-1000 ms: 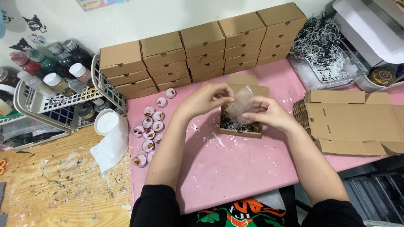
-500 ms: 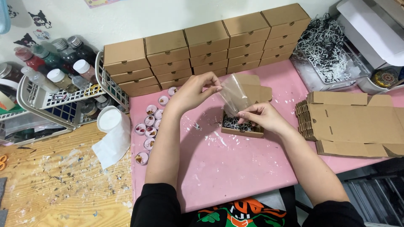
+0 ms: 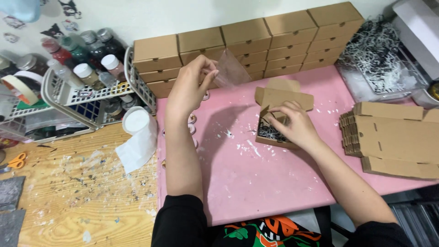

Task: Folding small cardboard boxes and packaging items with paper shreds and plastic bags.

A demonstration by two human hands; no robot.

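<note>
Left hand (image 3: 190,87) pinches a clear plastic sheet (image 3: 231,71) aloft near the desk's rear edge; right hand (image 3: 295,124), fingers curled, presses into the open cardboard box (image 3: 274,132) mid-desk. A loose pinch risks dropping the sheet; pressure may spill shredded filler (image 3: 269,131).

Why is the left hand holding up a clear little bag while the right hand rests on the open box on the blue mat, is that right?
Nearly: the mat is pink, not blue, as the head view shows. The left hand does hold up the clear bag, and the right hand rests on the open box.
</note>
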